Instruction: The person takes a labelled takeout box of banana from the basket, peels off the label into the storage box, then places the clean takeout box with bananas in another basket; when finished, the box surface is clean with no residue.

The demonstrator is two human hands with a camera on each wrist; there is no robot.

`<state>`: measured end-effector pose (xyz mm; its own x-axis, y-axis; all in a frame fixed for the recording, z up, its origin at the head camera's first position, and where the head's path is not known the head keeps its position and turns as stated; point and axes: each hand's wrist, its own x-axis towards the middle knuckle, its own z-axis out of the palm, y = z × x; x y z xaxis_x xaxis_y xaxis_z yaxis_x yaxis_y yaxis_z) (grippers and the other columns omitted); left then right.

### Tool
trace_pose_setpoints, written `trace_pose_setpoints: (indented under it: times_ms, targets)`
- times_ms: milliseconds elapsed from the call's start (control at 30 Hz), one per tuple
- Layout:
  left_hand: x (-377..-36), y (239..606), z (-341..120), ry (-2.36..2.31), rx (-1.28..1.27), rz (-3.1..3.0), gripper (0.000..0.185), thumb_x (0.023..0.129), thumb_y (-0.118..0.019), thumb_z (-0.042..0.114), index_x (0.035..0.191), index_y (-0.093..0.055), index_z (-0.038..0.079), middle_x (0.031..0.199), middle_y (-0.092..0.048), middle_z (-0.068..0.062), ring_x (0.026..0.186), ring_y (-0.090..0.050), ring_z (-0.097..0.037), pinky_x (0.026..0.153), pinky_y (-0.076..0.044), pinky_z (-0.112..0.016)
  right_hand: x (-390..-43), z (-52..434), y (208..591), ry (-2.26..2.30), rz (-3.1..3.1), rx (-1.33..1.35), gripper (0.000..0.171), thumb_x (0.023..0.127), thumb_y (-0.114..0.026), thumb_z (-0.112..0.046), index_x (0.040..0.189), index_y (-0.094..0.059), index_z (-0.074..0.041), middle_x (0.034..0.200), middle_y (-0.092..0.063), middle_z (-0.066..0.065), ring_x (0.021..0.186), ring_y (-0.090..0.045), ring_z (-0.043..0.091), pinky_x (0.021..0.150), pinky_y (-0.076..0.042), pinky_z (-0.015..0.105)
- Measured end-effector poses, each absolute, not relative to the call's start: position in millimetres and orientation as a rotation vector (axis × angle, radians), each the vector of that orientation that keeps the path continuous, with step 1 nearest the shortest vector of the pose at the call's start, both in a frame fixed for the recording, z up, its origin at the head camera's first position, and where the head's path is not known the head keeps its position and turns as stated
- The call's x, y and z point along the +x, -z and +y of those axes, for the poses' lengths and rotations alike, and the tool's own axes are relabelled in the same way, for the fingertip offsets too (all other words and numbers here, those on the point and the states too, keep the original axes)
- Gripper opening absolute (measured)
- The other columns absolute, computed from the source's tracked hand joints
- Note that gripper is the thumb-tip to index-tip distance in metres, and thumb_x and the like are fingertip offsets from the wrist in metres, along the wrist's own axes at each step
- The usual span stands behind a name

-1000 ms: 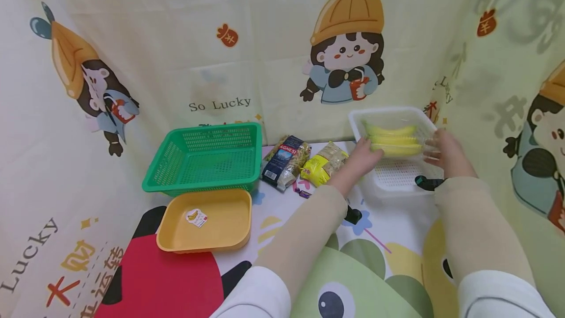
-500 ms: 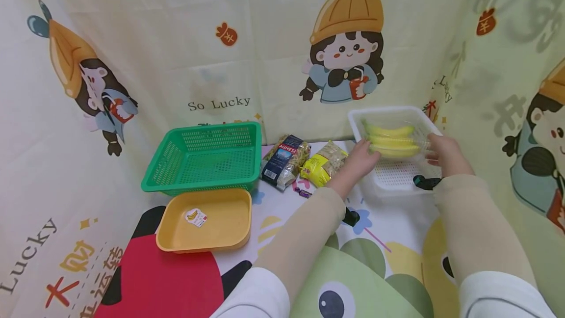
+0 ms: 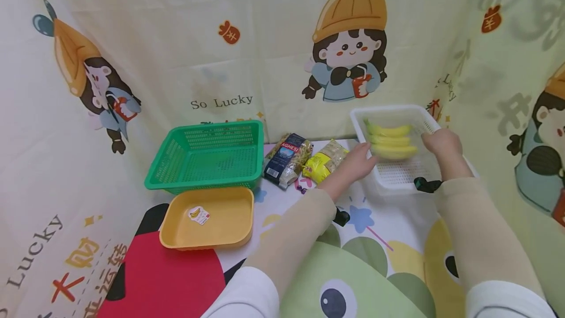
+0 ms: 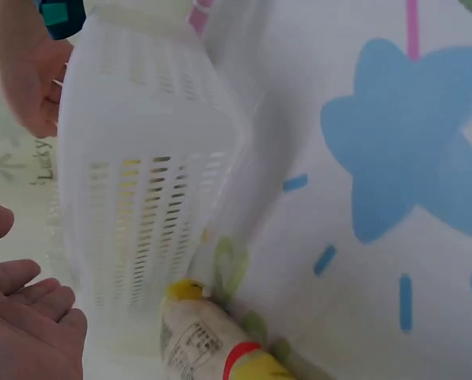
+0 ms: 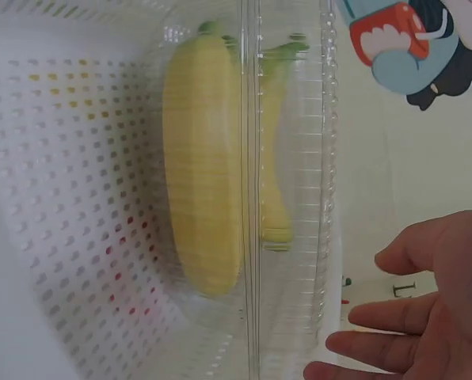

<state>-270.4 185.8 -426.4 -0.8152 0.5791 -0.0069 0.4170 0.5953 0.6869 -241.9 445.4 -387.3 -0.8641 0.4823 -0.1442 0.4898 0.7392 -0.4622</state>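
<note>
Several bananas (image 3: 390, 144) lie in a clear plastic clamshell box (image 5: 252, 332) inside a white perforated basket (image 3: 397, 186) at the back right. My left hand (image 3: 355, 163) is at the basket's left rim, its fingers loosely bent with nothing in them. In the left wrist view that hand (image 4: 26, 317) shows beside the basket's slotted wall. Over the basket's right rim is my right hand (image 3: 446, 146). The right wrist view shows its fingers (image 5: 382, 348) spread and apart from the box.
Left of the basket lie a yellow bag (image 3: 324, 161), an Agnesi pasta bag (image 3: 287, 158) and a small purple-wrapped item (image 3: 302, 189). Further left stands a green basket (image 3: 207, 180), with a yellow tray (image 3: 220, 232) in front holding a banana-printed label (image 3: 198, 215). A printed curtain (image 3: 265, 72) hangs behind.
Both hands held the banana box at its ends; it has settled into the white basket. The fingers have let go, and the hands have drawn back to the rims.
</note>
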Motion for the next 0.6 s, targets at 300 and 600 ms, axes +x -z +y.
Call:
trace_pose_setpoints:
  times_ms: [300,600]
  targets:
    - [-272,422,117,-0.434,1.036,2.831,0.06,0.103,-0.037,0.048,0.156,-0.032,0.019,0.164,-0.026,-0.004,0.153,-0.02,-0.027,0.123,-0.021,-0.044,-242,421,373,0.642,2.987,0.525,0.072,0.101,-0.026,-0.047,0.146,-0.036,0.008,0.144,-0.037,0.039,0.124,-0.036,0.061,0.099,-0.035,0.07]
    - [-257,409,34,-0.151,0.783,3.024,0.075,0.097,-0.039,0.065,0.158,-0.025,0.025,0.167,-0.013,-0.006,0.154,-0.004,-0.037,0.121,-0.006,-0.063,-223,357,368,0.61,3.116,0.196,0.066,0.102,-0.039,-0.044,0.148,-0.037,0.004,0.145,-0.041,0.034,0.131,-0.036,0.055,0.105,-0.03,0.071]
